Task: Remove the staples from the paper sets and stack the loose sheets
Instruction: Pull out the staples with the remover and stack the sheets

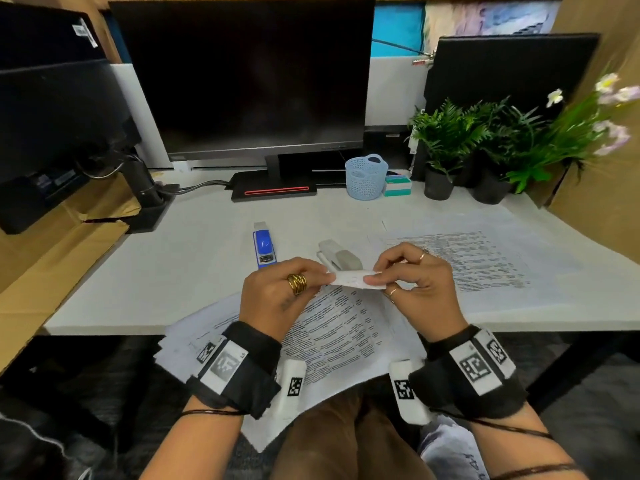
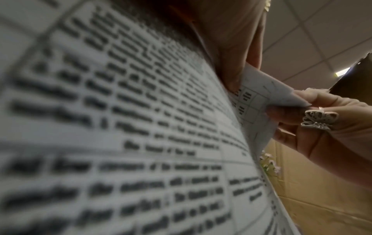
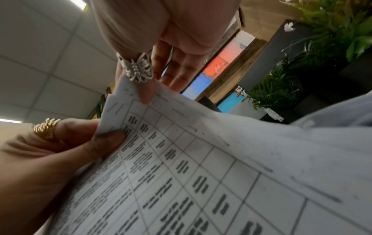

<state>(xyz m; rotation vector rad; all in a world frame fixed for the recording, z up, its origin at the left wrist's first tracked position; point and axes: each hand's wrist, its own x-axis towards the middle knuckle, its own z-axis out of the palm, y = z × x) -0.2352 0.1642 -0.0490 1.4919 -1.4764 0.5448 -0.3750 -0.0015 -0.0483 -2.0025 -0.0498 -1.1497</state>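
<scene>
Both hands, left [image 1: 277,289] and right [image 1: 412,275], pinched set [image 1: 346,327] corner in your grip. Loose sheets [image 1: 467,261] lay on worktop [image 1: 194,258]; staple unseen, this set not yet separated.

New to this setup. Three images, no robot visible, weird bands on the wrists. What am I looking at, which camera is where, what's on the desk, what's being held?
There is no robot: a person works with bare hands. The black bands carry a small camera on each wrist, and a third camera sits on the head.

The head view looks down at the white desk. The left hand and right hand both pinch the top corner of a paper set, folding it back. No staple is visible.

The left wrist view shows that printed page close up and blurred. The right wrist view shows both thumbs on the corner.

On the desk lie a blue stapler, a grey stapler and loose sheets to the right. Behind stand a monitor, a blue basket and potted plants.
</scene>
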